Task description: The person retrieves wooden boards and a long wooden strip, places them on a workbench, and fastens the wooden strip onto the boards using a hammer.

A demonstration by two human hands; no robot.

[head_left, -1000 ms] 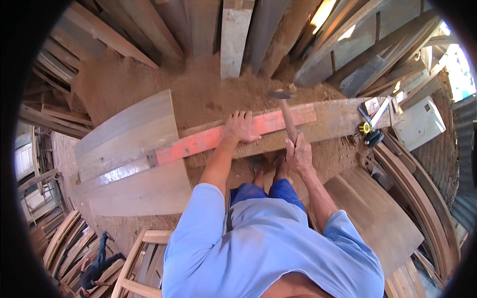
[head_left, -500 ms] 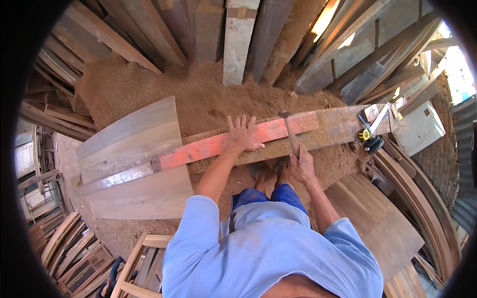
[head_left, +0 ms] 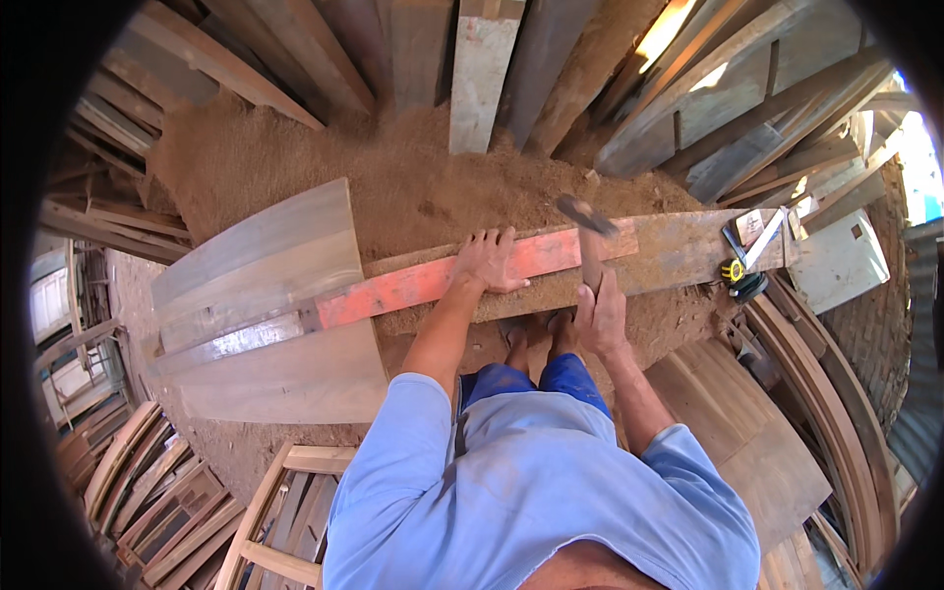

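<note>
My left hand [head_left: 488, 263] lies flat on a long plank with a red-painted face [head_left: 393, 298], fingers stretched over its far edge and the thumb out to the right. Wrapped round a wooden handle, my right hand [head_left: 602, 317] holds a hammer [head_left: 590, 246] by its lower part. The dark hammer head, slightly blurred, hangs above the right part of the red plank, apart from it. Under the plank runs a long sawdust-covered beam [head_left: 678, 246]. The plank's left end, bare and shiny, rests over a wide wooden panel [head_left: 275, 236].
On the beam's right end lie a yellow and black tape measure [head_left: 733, 270] and a white-bladed tool [head_left: 765, 239]. Boards [head_left: 482, 88] stand along the far side above heaped sawdust [head_left: 256, 147]. Curved timbers [head_left: 826, 383] lie at right; a wooden frame [head_left: 285, 472] stands near left.
The hammer has been lifted off the plank, its head now higher and a little to the right. My left hand stays on the plank, its fingers closer together.
</note>
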